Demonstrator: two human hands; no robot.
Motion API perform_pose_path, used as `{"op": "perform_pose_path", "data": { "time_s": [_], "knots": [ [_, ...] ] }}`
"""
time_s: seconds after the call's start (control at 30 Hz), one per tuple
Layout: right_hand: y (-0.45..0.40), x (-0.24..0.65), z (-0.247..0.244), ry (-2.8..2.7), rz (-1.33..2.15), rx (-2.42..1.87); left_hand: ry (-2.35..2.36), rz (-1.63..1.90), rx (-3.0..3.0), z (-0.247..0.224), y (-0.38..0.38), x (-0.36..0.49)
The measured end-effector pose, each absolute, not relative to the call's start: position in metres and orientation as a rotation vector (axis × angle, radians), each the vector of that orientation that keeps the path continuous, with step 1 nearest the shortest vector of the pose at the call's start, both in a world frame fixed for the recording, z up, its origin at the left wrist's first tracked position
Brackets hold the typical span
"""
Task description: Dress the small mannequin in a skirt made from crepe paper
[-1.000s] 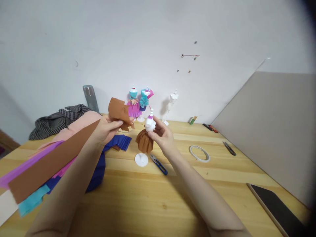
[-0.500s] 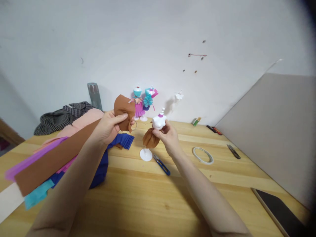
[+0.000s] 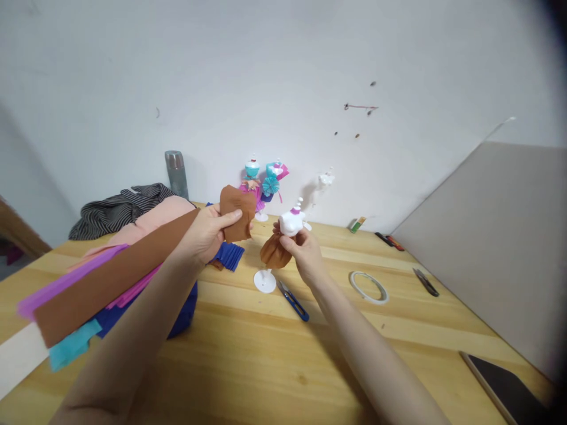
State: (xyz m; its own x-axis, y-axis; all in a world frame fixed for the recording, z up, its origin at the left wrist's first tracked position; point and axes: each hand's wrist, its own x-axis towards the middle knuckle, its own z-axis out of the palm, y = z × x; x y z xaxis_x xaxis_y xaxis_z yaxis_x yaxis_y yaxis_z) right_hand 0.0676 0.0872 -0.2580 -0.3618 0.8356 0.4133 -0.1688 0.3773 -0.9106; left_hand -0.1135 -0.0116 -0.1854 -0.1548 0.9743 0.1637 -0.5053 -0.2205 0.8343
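My left hand [image 3: 211, 232] pinches a brown paper piece [image 3: 237, 213] with a rounded top, held above the table. To its right, my right hand [image 3: 305, 251] grips a small white mannequin [image 3: 292, 223] just under its bust. The mannequin has a magenta band at the neck and a gathered brown skirt [image 3: 275, 252]. Its round white base [image 3: 264, 281] shows below the skirt. Blue-handled snips [image 3: 293, 301] lie beside the base, below my right hand. The brown piece and the mannequin are apart.
Colored paper strips [image 3: 115, 277] and a striped cloth [image 3: 119, 211] lie at the left, near a flask [image 3: 177, 174]. Dressed mannequins [image 3: 270, 184] stand behind. A tape roll [image 3: 368, 287], a cutter [image 3: 426, 282] and a phone [image 3: 500, 383] are at the right.
My left hand has moved right with the brown piece, nearer the mannequin, and the piece's face has turned. My right hand keeps its grip. The whole view has shifted slightly.
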Motion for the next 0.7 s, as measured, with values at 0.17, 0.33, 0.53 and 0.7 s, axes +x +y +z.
{"op": "perform_pose_path", "data": {
  "time_s": [0.17,0.33,0.53,0.7],
  "knots": [
    [0.084,0.080,-0.246,-1.576,0.996,-0.516,0.721,1.682,0.900,-0.189,-0.011,-0.109],
    [0.047,0.092,-0.211,-1.371,0.558,-0.341,0.605,1.926,0.873,-0.190,-0.014,-0.096],
    [0.009,0.065,-0.199,-1.709,1.029,-0.443,0.471,2.074,0.819,-0.188,-0.029,-0.059],
    [0.008,0.065,-0.201,-1.588,1.238,-0.574,0.479,1.995,0.819,-0.189,-0.049,-0.035]
  ]
}}
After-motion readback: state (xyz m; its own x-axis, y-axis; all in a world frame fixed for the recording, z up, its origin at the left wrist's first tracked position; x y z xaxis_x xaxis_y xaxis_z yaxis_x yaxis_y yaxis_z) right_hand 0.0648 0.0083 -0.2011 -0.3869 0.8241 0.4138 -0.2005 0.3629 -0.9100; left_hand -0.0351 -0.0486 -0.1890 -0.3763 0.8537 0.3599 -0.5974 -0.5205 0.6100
